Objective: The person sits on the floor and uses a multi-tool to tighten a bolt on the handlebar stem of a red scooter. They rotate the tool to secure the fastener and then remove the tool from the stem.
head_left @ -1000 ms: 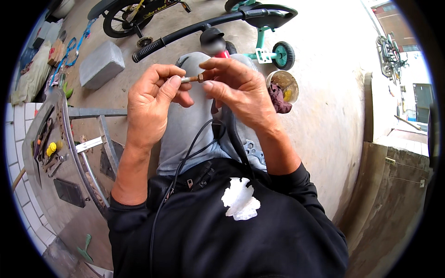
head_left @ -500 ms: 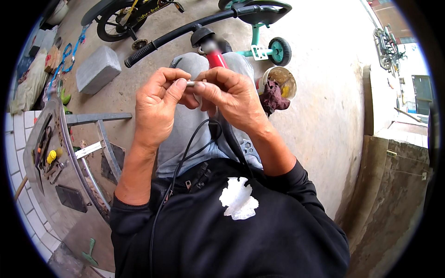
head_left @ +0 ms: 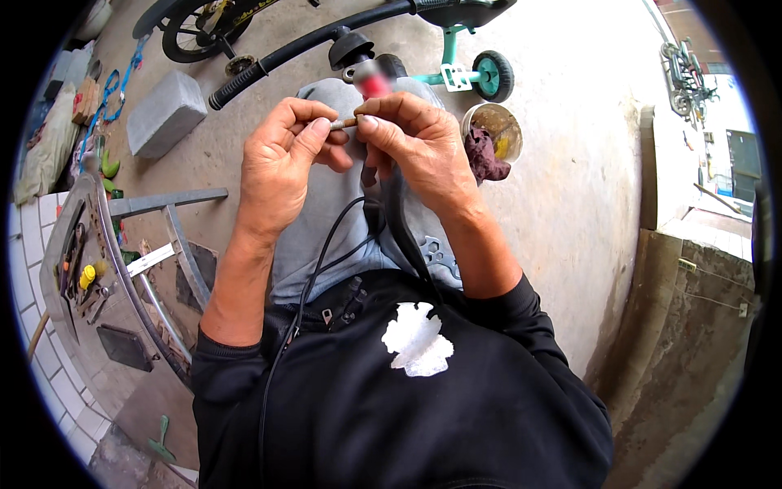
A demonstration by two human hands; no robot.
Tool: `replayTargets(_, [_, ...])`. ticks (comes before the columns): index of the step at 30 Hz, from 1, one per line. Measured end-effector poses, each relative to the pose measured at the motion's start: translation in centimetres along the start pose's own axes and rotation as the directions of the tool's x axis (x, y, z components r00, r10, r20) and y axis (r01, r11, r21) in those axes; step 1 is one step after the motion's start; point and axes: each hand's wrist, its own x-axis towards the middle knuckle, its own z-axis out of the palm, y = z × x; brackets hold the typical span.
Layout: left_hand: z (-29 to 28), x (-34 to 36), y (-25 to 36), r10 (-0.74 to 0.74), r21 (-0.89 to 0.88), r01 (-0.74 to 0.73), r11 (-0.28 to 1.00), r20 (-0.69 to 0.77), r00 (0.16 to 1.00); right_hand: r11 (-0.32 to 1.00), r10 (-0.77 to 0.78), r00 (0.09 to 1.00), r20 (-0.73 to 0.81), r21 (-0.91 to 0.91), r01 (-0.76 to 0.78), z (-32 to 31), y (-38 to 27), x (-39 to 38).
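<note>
A small, thin bolt, grey toward one end and rusty brown toward the other, lies level between my two hands above my knees. My left hand pinches its left end between thumb and forefinger. The thumb and fingers of my right hand are closed on its brown right end. Just beyond my hands is a black bicycle handlebar with ribbed grips, its red stem partly blurred between my knees.
A bucket with a dark red rag stands to the right. Behind it is a teal-hubbed small wheel. A grey block sits at the left, near a metal table bearing tools. A black cable crosses my lap.
Both hands have risen slightly and drawn a little apart, so more of the bolt shows between them, including its rusty part. The view has shifted slightly.
</note>
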Motion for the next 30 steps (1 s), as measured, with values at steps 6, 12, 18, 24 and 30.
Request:
replayTargets(6, [0.2,0.6,-0.3,-0.008,0.034,0.008,0.999,0.015,1.000,0.986,0.141,0.989,-0.048,0.094,-0.136,0.0,0.1,0.3])
replayTargets(12, [0.7,1.1,-0.2,0.005,0.042,-0.009,0.999,0.098,0.995,0.985,0.175,0.984,-0.019,0.001,-0.175,-0.6,-0.5,0.5])
replayTargets(18, [1.3,1.4,-0.2,-0.010,0.063,0.004,0.998,0.111,0.994,0.992,0.104,0.994,-0.031,0.071,-0.101,-0.3,0.4,0.6])
replayTargets(24, [-0.3,3.6,-2.8,-0.124,-0.100,0.112,0.989,-0.125,0.984,0.797,0.097,0.994,0.045,0.594,-0.105,-4.2,2.1,2.5])
replayTargets(30, [-0.6,6.2,-5.9,-0.280,-0.210,0.273,0.939,-0.003,0.960,0.712,0.210,0.977,-0.041,0.691,-0.124,-5.6,2.5,3.8])
